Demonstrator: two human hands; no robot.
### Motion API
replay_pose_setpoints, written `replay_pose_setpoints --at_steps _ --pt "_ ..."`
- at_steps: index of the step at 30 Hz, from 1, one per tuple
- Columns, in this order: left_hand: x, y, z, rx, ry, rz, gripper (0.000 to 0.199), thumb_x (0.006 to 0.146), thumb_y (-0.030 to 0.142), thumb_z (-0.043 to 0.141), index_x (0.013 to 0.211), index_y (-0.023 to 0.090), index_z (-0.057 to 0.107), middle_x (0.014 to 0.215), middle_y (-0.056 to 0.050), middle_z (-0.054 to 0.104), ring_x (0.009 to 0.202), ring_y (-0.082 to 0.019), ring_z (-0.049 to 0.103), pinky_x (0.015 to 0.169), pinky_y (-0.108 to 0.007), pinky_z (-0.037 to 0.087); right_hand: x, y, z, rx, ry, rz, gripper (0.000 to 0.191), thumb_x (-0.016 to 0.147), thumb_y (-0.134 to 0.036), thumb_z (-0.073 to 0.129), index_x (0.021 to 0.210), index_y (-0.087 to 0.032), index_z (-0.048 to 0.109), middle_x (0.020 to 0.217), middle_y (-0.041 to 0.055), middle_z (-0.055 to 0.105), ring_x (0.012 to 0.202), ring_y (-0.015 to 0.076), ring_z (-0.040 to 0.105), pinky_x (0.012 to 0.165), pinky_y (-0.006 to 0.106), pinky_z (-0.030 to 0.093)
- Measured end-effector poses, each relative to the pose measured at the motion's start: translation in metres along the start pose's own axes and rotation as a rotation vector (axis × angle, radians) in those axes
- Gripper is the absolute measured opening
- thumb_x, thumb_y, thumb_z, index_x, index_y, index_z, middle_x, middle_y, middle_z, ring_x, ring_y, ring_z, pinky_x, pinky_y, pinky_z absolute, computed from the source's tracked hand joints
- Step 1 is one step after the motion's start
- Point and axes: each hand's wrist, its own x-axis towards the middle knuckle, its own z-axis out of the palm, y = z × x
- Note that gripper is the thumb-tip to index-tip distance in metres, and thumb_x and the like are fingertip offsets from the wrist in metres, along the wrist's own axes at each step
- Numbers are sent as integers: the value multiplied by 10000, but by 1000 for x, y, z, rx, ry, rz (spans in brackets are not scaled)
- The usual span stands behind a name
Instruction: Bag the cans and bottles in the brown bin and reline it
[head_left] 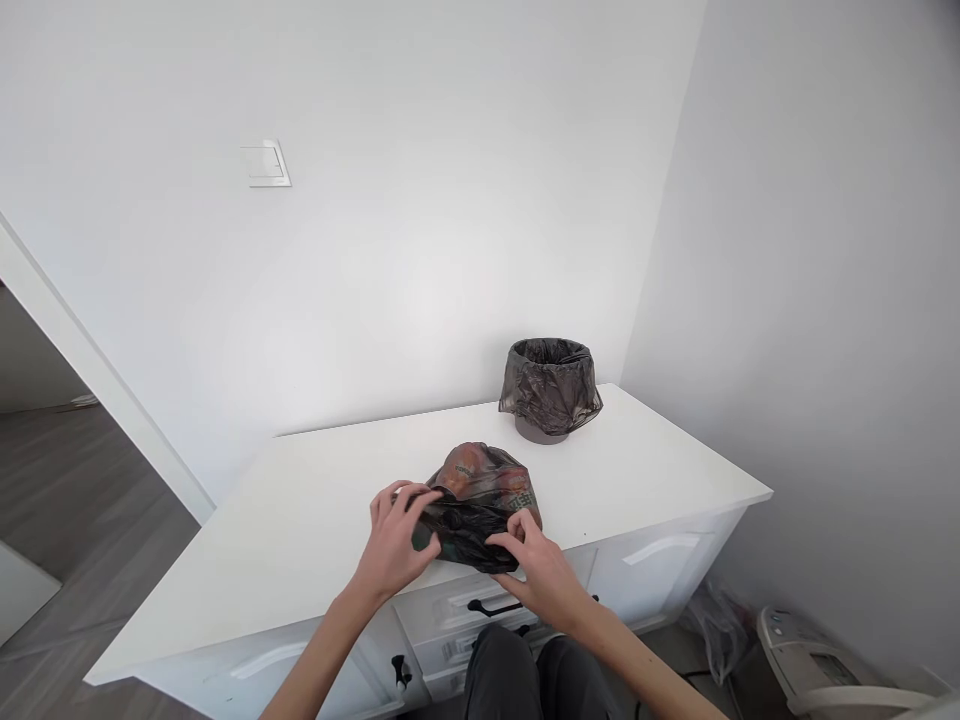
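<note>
A thin black plastic bag (480, 520) with several reddish round items showing through it lies near the front edge of the white cabinet top. At the bag's left side is my left hand (397, 535), its fingers curved and apart, the fingertips touching the plastic. My right hand (536, 565) is at the bag's right front, thumb and fingers pinching the plastic. Farther back stands a small bin (551, 390) lined with a black bag folded over its rim.
The white cabinet top (315, 500) meets the wall behind, which carries a light switch (266, 163). Black-handled drawers (457, 610) are below. On the floor at the right are a clear plastic bag (716, 630) and a pale appliance (817, 665).
</note>
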Motion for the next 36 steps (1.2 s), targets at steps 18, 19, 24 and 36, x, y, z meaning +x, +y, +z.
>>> replay_pose_setpoints --at_steps 18,19,24,36 --pt "-13 -11 -38 -245 451 -545 536 895 557 643 1289 197 591 1283 -154 628 1172 -337 618 956 -505 537 -35 -22 -45 45 -138 -214 484 866 -204 661 1338 -213 558 1230 132 563 1150 273 551 972 446 524" --pt "-19 -7 -35 -118 544 -408 521 891 488 677 1300 186 562 1272 -162 602 1190 -338 600 967 -515 533 -31 -29 -44 73 -133 -215 484 906 -196 610 1382 -215 524 1270 140 571 1185 268 555 1000 442 526" --pt "-45 14 -21 144 98 264 354 984 203 570 1335 235 542 1209 -103 679 1156 -259 646 1004 -429 520 -8 -47 -16 96 -205 -200 546 993 -90 364 1529 -190 391 1462 139 572 1373 224 521 1147 413 480" --pt "-64 -7 -2 502 58 102 276 1028 280 459 1135 156 681 1155 -159 733 1204 -355 647 1166 -638 339 10 -33 36 -225 -163 -101 727 880 -45 459 1591 -153 357 1607 174 431 1481 329 413 1196 529 425"
